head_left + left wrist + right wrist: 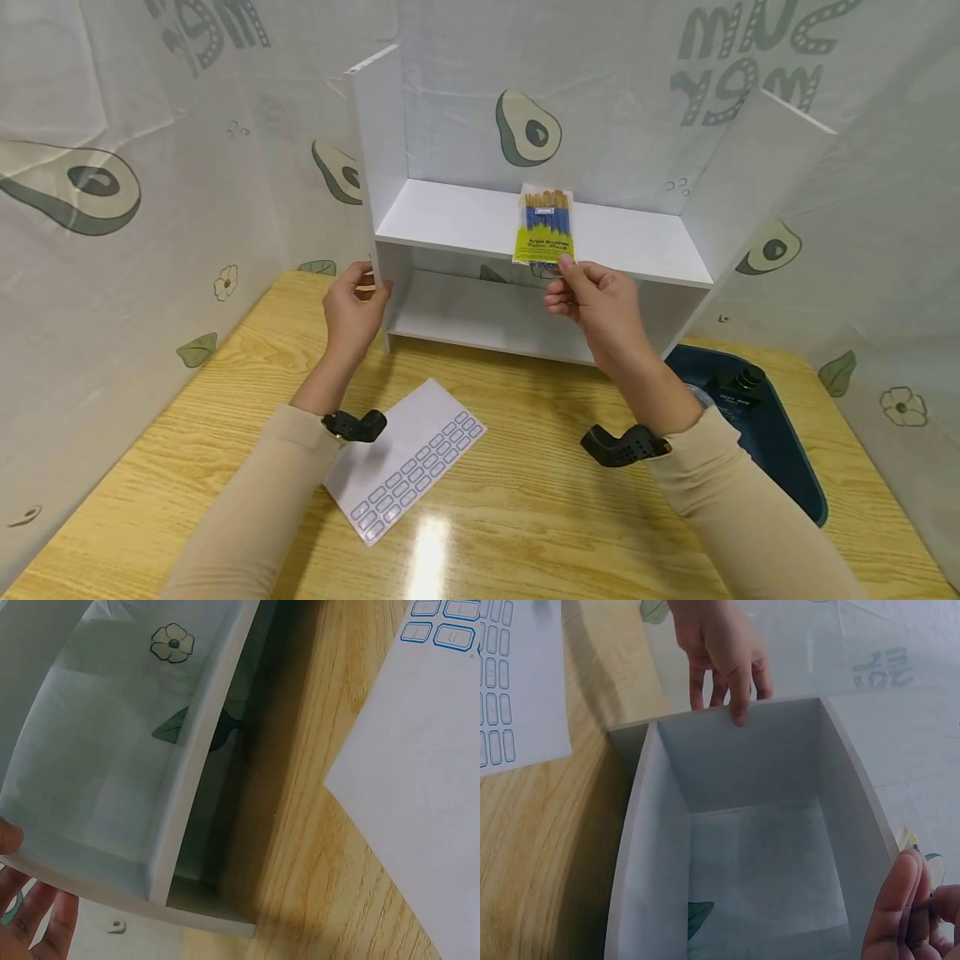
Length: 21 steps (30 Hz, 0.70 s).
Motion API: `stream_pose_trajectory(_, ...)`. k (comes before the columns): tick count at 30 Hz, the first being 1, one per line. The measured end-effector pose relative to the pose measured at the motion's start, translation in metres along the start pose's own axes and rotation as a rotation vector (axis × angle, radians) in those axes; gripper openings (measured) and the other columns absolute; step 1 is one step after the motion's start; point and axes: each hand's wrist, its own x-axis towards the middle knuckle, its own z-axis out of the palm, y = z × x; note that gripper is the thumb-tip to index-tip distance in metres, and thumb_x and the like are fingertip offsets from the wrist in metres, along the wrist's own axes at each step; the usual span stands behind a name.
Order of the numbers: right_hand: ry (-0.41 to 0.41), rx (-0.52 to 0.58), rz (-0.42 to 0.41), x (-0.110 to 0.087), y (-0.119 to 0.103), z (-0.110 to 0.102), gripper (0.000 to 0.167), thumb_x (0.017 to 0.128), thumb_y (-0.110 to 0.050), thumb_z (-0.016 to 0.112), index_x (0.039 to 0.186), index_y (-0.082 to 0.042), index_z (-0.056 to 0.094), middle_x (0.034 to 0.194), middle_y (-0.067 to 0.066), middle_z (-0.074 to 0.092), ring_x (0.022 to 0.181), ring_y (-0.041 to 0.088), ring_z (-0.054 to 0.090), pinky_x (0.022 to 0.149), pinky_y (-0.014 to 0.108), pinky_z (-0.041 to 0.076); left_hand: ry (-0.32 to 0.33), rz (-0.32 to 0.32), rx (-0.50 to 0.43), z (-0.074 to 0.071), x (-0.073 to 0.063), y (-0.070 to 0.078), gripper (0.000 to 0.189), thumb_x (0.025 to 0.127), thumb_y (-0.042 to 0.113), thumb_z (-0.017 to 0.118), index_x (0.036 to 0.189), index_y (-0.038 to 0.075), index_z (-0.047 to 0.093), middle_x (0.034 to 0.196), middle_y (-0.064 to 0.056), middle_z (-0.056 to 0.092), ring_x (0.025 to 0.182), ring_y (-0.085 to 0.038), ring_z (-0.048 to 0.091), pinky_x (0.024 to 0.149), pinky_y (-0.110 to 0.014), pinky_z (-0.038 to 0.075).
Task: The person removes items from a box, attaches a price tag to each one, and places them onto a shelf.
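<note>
Fairly bright, even light fills the head view, with a white glare streak on the wood-grain table (510,492) at bottom centre and soft shadows to either side. Both wrist views are dimmer, greyer and slightly hazy, their lenses bowing the boards of the white shelf unit (195,746), beside which dark shadow lies.

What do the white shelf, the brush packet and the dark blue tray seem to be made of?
White shelf: probably laminated board with a satin finish, judging by its smooth, flat panels.
Brush packet: likely clear, shiny plastic film, since the brushes show through.
Dark blue tray: perhaps moulded plastic, fairly matte, given its rounded corner and even colour.
</note>
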Motion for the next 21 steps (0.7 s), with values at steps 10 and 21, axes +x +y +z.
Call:
stream_pose_trajectory(10,0.055,-0.049,-0.027,0.002,0.005,-0.001,0.035,0.105,-0.038,0.061,0.095,-0.007,0.072,0.077,-0.005,0.072,0.067,0.005,0.071,0.068,0.019,0.062,0.013,0.040,0.049,-0.001,-0.001,-0.003,0.029,0.098,0.010,0.069,0.125,0.000,0.070,0.115,-0.025,0.074,0.103,-0.042,0.072,0.088,-0.051,0.060)
stream_pose_trajectory(21,-0.116,-0.468,-0.029,-0.034,0.018,-0.041,0.056,0.112,-0.044,0.044,0.122,0.007,0.066,0.092,0.003,0.072,0.082,0.012,0.075,0.079,0.026,0.064,0.000,0.137,0.171,0.000,-0.001,-0.008,0.027,0.101,0.009,0.066,0.126,-0.001,0.067,0.115,-0.026,0.074,0.099,-0.044,0.074,0.087,-0.054,0.063)
